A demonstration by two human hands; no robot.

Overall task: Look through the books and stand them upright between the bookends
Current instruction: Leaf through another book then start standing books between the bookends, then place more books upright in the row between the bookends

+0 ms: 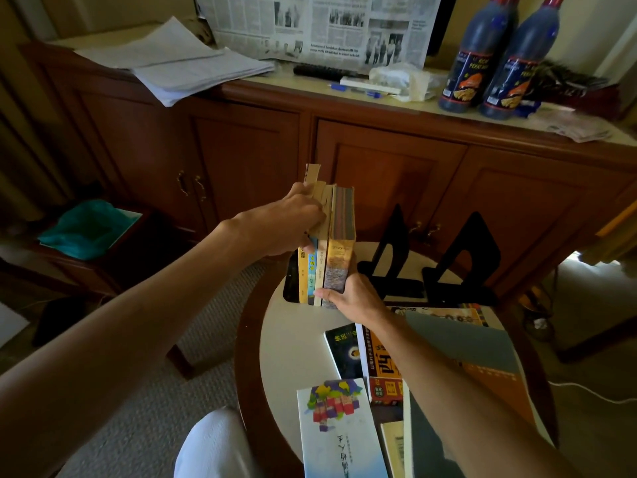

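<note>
Several books (339,243) stand upright in a row at the far left of the round table (289,353). A black bookend (292,281) closes the row's left end. My left hand (293,225) grips the upper left side of the row, fingers curled over the leftmost books. My right hand (348,294) holds the bottom of the rightmost book, thumb across the spines. Two more black bookends (393,250) (472,253) stand free to the right of the row. Other books lie flat nearer me: a white one (337,426), a dark one (344,350), an orange one (379,367) and a large grey-blue one (458,343).
A wooden cabinet (379,174) stands right behind the table, its top carrying papers (179,60), a newspaper (317,25) and two dark bottles (482,56). A low stool with a teal cloth (89,229) is at the left. Carpet surrounds the table.
</note>
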